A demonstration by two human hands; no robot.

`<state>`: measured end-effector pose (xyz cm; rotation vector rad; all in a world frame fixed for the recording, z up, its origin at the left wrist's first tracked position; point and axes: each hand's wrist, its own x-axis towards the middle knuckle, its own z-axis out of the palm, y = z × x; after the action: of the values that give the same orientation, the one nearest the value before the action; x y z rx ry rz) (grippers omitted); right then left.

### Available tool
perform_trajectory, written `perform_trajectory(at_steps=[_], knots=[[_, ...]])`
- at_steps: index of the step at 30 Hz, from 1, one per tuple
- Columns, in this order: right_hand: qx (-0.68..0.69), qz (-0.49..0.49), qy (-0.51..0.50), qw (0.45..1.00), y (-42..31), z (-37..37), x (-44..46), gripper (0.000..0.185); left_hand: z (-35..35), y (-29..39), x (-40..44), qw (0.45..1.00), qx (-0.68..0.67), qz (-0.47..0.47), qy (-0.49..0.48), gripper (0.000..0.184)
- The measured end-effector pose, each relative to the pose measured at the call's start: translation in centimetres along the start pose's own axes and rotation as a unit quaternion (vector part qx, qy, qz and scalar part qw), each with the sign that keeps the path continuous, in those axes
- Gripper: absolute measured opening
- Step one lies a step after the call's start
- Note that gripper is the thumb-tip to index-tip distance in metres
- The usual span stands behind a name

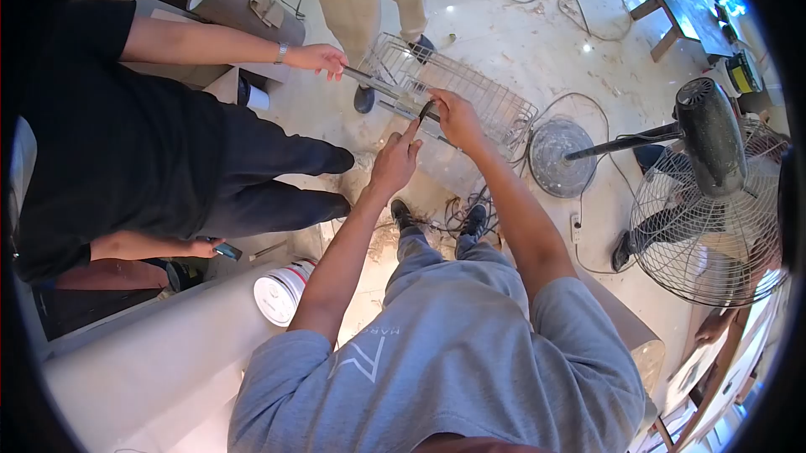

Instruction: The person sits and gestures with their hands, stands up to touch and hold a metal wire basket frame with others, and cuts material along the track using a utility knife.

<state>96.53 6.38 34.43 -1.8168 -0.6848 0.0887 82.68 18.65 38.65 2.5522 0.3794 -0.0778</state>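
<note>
My left hand [396, 163] reaches forward with its index finger extended against a thin black curved piece [426, 109], whose kind I cannot make out; the fingers look closed around its lower end. Beside it, my right hand [458, 119] is closed at the near end of a long metal rail [382, 86]. A co-worker's hand [317, 58] holds the rail's far end. Under the rail stands a wire basket [487, 100] with a chrome-like grid. My right fingertips partly hide the rail's end and the black piece.
A standing fan [714, 193] with a round base [561, 157] is on the right. Cables trail across the dusty floor. A white bucket [281, 295] stands at left. Another co-worker's legs [353, 8] are behind the basket. A low table [680, 15] is far right.
</note>
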Motion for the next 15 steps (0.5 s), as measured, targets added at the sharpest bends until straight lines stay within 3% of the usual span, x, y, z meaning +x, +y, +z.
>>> perform_trajectory(at_steps=[7,10,15], knots=[[-0.014,0.008,-0.013,1.0,-0.4,0.3,0.0,0.018,1.0,-1.3,0.9,0.992,0.076,0.07,0.075,0.048],[-0.005,0.006,-0.003,1.0,0.0,0.4,0.1,0.017,0.9,-1.2,1.1,0.988,0.135,0.066,0.047,0.051],[-0.016,0.031,0.012,0.999,-0.7,0.0,-0.1,0.014,1.3,-0.8,1.0,0.99,0.124,0.058,0.035,0.051]])
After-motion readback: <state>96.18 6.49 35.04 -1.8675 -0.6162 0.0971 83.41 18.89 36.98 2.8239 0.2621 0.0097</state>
